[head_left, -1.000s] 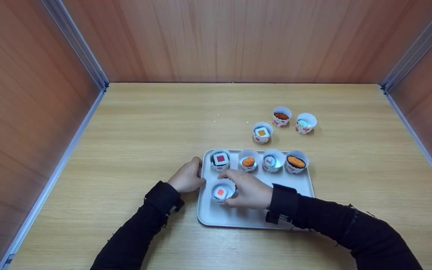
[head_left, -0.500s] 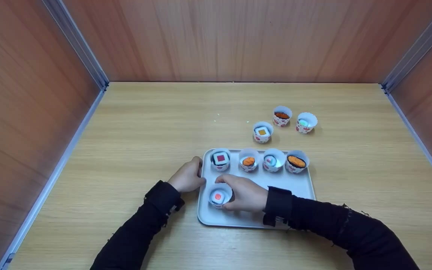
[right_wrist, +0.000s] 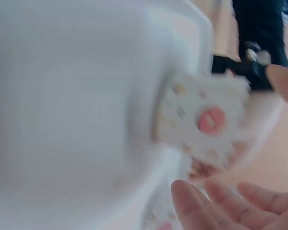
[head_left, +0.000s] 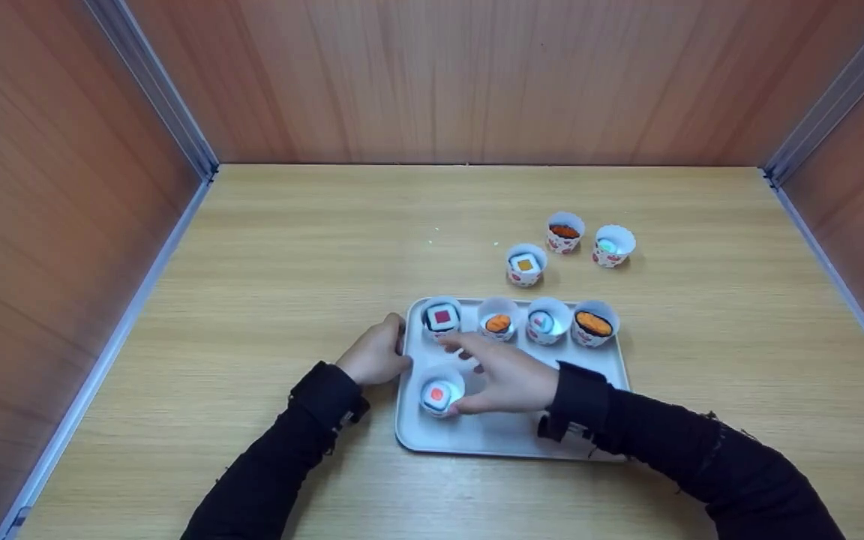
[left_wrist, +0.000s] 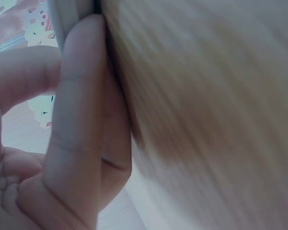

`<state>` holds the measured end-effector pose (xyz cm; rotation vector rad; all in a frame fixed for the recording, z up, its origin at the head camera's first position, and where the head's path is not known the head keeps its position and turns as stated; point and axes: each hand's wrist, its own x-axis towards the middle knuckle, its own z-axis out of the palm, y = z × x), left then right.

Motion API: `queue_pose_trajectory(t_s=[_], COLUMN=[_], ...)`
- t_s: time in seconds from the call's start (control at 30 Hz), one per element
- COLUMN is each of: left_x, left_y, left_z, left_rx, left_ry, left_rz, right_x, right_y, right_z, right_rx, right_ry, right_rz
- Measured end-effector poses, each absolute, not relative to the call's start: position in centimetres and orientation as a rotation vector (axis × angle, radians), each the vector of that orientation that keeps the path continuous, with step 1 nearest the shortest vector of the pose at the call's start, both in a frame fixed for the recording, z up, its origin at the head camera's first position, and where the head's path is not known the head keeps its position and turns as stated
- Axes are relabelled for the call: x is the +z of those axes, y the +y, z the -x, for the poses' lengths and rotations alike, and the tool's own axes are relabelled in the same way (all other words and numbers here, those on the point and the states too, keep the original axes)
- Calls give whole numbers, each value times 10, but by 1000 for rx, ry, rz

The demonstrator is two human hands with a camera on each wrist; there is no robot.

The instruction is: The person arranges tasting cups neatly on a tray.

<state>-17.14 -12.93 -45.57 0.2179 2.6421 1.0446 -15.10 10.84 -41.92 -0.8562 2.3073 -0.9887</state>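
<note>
A white tray (head_left: 507,442) holds several paper baking cups with toy sushi inside. At its left edge my left hand (head_left: 376,352) grips the rim; in the left wrist view the fingers (left_wrist: 79,96) lie along that edge. A paper cup with a white-and-pink sushi piece (head_left: 439,392) stands at the tray's left, in the front row. Over the tray, my right hand (head_left: 503,373) has its thumb and fingers spread around the cup's right side, the thumb near the rim. In the right wrist view the patterned cup (right_wrist: 201,120) stands between thumb and fingers, the fingers apart from it.
Along the tray's back edge stand cups with a red-centred square piece (head_left: 442,318), orange pieces (head_left: 593,324) and a pale blue piece (head_left: 544,322). Behind the tray are 3 more cups (head_left: 526,266) on the wooden table. Wood-grain panels (head_left: 469,82) enclose the table's back and sides.
My right hand has set the cup down toward the tray's front left, then spread its fingers and drawn back slightly up and right. My left hand has stayed at the tray's edge.
</note>
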Motion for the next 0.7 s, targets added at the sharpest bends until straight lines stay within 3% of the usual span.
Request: queue_pose_trajectory(t_s=[0.47,0.7], left_x=[-458,-457], left_y=[-132,-133], left_z=[170,170], left_rx=[1066,1060], left_ry=[2636,2616], left_rz=[-258,-210], right_x=[-376,-377], right_y=[194,239], right_z=[185,219], right_rx=[-1352,-1174], right_ry=[2678,2822], right_rz=[729,422])
